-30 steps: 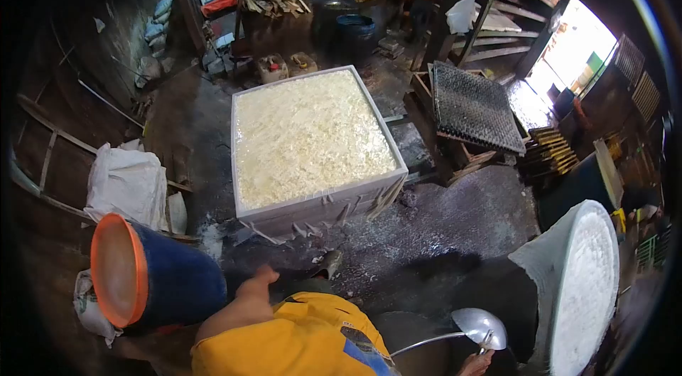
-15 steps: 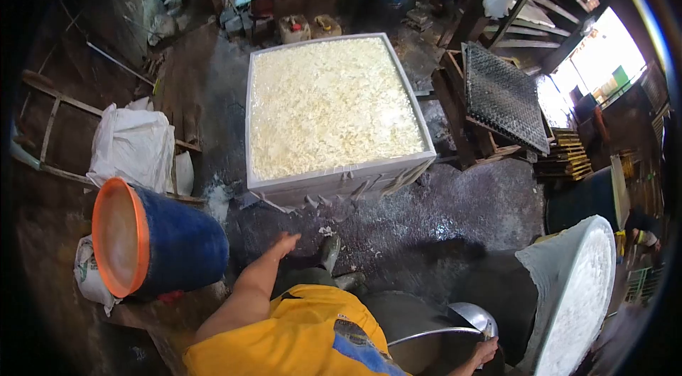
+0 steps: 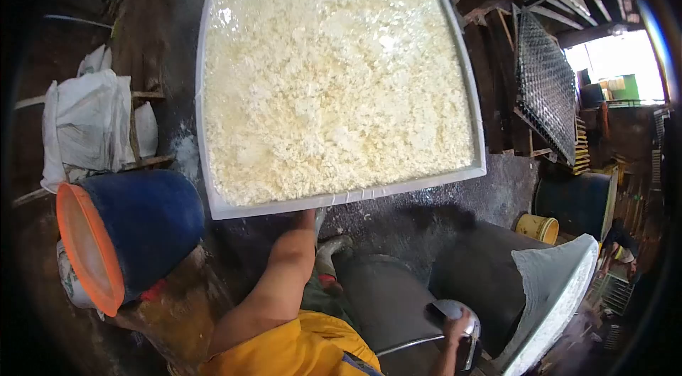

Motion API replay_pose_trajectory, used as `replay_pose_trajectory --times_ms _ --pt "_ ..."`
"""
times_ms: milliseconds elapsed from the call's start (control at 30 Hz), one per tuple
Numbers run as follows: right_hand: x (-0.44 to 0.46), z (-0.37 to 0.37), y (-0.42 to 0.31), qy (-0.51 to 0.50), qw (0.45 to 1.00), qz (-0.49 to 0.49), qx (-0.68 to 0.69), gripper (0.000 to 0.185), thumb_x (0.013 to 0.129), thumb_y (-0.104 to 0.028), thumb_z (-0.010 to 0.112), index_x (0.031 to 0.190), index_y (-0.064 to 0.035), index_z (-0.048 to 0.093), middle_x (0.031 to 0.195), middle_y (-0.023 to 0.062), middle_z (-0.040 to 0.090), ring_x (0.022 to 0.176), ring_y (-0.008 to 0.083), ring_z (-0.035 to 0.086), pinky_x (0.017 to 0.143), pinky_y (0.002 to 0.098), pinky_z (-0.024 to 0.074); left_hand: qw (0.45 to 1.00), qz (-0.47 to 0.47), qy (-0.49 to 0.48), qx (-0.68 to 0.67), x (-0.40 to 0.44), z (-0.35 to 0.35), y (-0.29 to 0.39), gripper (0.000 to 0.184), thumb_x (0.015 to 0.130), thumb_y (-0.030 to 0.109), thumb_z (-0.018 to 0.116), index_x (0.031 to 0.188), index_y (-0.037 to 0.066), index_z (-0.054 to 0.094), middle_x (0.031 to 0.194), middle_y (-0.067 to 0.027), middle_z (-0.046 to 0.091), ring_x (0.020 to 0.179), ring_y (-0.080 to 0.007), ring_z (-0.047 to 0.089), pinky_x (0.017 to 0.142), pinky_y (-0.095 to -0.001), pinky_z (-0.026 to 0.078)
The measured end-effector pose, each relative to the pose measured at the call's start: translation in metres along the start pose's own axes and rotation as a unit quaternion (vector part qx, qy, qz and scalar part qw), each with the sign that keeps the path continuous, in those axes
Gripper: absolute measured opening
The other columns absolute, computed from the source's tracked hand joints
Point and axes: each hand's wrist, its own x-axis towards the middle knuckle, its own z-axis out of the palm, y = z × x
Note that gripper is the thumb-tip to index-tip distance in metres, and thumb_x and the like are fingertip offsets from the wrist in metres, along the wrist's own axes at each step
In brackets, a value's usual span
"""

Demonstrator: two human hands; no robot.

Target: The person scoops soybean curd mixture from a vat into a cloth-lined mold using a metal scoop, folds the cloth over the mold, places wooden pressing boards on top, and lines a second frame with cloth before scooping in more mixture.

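R hand (image 3: 459, 322) w/ ladle (image 3: 449, 305); tub (image 3: 341, 198) hides L hand; blue drum (image 3: 153, 227) nearby.

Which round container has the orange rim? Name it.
The blue barrel at the left, near the white sacks. The bucket at the right has a yellow rim instead.

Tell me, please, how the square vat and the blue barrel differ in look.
The vat is square with a pale rim; the barrel is round with an orange one. The vat looks much wider than the barrel. Lumpy whitish material fills the vat, while the barrel shows a smooth tan surface.
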Motion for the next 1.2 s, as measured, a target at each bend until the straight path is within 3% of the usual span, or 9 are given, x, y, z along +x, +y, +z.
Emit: replay_pose_trajectory --times_ms 233,300,400,467,567,700,767,967,1200 --pt "0.019 0.128 -0.27 -0.212 0.931 -0.256 0.152 0.042 0.074 -0.012 0.069 0.114 -0.0048 0.06 0.121 0.0209 0.054 0.118 0.0382 0.047 0.099 0.0429 0.04 0.996 -0.035 -0.013 0.076 -0.021 -0.013 -0.013 0.054 0.091 0.048 0.048 0.131 0.011 0.046 0.134 -0.0096 0.049 0.122 -0.0295 0.047 0.105 -0.0473 0.037" --pt "0.021 0.176 -0.338 -0.311 0.902 -0.113 0.278 0.035 0.085 -0.019 0.061 0.116 -0.0024 0.058 0.12 0.0174 0.057 0.117 0.034 0.05 0.096 0.0411 0.0416 0.992 -0.05 -0.025 0.111 -0.04 -0.018 -0.012 0.052 0.091 0.047 0.05 0.128 0.012 0.049 0.133 -0.0083 0.051 0.121 -0.0283 0.049 0.104 -0.0466 0.038" --pt "0.044 0.235 -0.395 -0.45 0.598 0.329 0.576 0.042 0.095 -0.036 0.045 0.118 -0.0034 0.058 0.119 0.0113 0.061 0.111 0.0307 0.055 0.095 0.0459 0.0427 0.988 -0.083 -0.042 0.125 -0.077 -0.021 -0.01 0.048 0.09 0.047 0.051 0.125 0.013 0.053 0.13 -0.0063 0.054 0.119 -0.0266 0.051 0.104 -0.0456 0.039" --pt "0.086 0.334 -0.371 -0.426 0.342 0.325 0.772 0.046 0.093 -0.042 0.045 0.121 -0.0078 0.057 0.12 0.0113 0.06 0.111 0.0328 0.055 0.098 0.0509 0.0404 0.993 -0.103 -0.031 0.039 -0.104 -0.013 0.003 0.047 0.089 0.045 0.054 0.124 0.014 0.055 0.129 -0.0054 0.055 0.119 -0.0259 0.052 0.104 -0.0461 0.039" --pt "0.15 0.224 -0.399 -0.239 0.469 0.36 0.77 0.046 0.089 -0.042 0.05 0.121 -0.0101 0.056 0.123 0.0122 0.058 0.116 0.034 0.051 0.104 0.0508 0.0362 0.989 -0.077 0.065 -0.111 -0.133 -0.006 0.038 0.051 0.082 0.039 0.059 0.125 0.013 0.054 0.127 -0.0061 0.057 0.118 -0.0277 0.052 0.102 -0.0494 0.04" --pt "0.261 0.188 -0.318 -0.026 0.43 0.383 0.817 0.037 0.089 -0.033 0.047 0.111 -0.0042 0.055 0.122 0.0171 0.056 0.116 0.0364 0.051 0.103 0.0541 0.036 0.973 0.038 0.182 -0.136 -0.121 -0.033 0.094 0.065 0.071 0.041 0.059 0.127 0.009 0.052 0.127 -0.0139 0.054 0.117 -0.0368 0.05 0.102 -0.0557 0.037" --pt "0.336 0.223 -0.22 -0.116 0.377 0.263 0.881 0.035 0.092 -0.026 0.042 0.113 0.0005 0.053 0.122 0.0201 0.055 0.117 0.0378 0.05 0.104 0.0544 0.0351 0.955 0.058 0.244 -0.16 -0.116 -0.038 0.121 0.063 0.078 0.043 0.051 0.129 0.007 0.05 0.128 -0.0175 0.053 0.12 -0.0386 0.048 0.103 -0.0577 0.035" --pt "0.253 0.005 -0.255 0.066 0.493 0.293 0.816 0.032 0.096 -0.023 0.046 0.113 0.0033 0.052 0.117 0.018 0.058 0.111 0.035 0.054 0.103 0.0541 0.0365 0.942 0.112 0.176 -0.263 -0.146 -0.026 0.203 0.052 0.09 0.034 0.028 0.122 0.003 0.053 0.127 -0.0185 0.053 0.122 -0.0366 0.047 0.106 -0.0558 0.033" --pt "0.237 -0.113 -0.18 -0.006 0.447 0.026 0.894 0.023 0.092 -0.024 0.059 0.102 -0.0032 0.058 0.098 0.0098 0.063 0.095 0.0263 0.06 0.091 0.0446 0.047 0.888 0.368 0.198 -0.193 -0.24 -0.077 0.333 0.043 0.096 0.034 0.038 0.117 0.0 0.056 0.121 -0.015 0.058 0.114 -0.0333 0.053 0.101 -0.0508 0.039"
